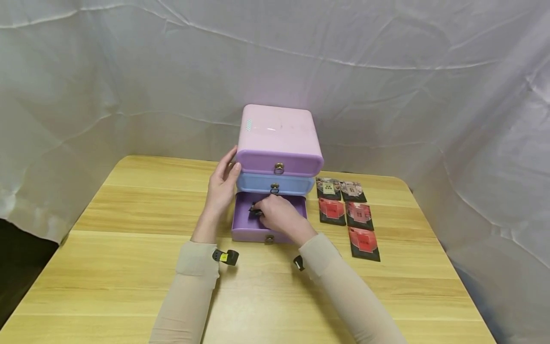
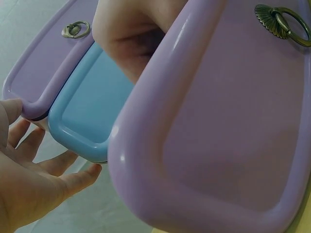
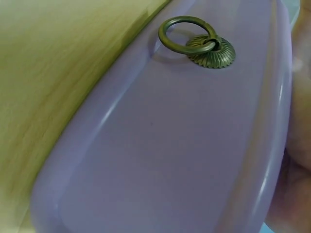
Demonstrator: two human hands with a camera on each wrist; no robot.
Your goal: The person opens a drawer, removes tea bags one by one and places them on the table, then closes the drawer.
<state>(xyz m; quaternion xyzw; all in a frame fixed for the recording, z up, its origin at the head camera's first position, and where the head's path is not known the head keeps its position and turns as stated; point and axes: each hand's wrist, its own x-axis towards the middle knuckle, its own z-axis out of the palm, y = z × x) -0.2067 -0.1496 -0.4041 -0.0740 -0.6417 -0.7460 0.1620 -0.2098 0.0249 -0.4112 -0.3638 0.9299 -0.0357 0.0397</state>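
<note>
A small drawer cabinet [image 1: 277, 131] with a pale pink top stands at the back of the table. Its bottom purple drawer [image 1: 240, 234] is pulled out, while the blue drawer [image 1: 253, 184] and the top purple drawer [image 1: 258, 162] are closed. My left hand [image 1: 220, 188] rests against the cabinet's left side, fingers spread and nearly straight in the left wrist view. Inside the bottom drawer, my right hand [image 1: 281, 215] pinches a small dark packet [image 1: 253, 211], partly hidden by the fingers. The drawer front fills the right wrist view, hiding most of that hand.
Right of the cabinet, several flat packets lie in rows: dark ones with pale labels [image 1: 329, 188] at the back, red and black ones [image 1: 364, 242] nearer. Each drawer has a brass ring pull [image 3: 211, 51]. A grey-white curtain [image 1: 172, 86] hangs behind the wooden table [image 1: 142, 267].
</note>
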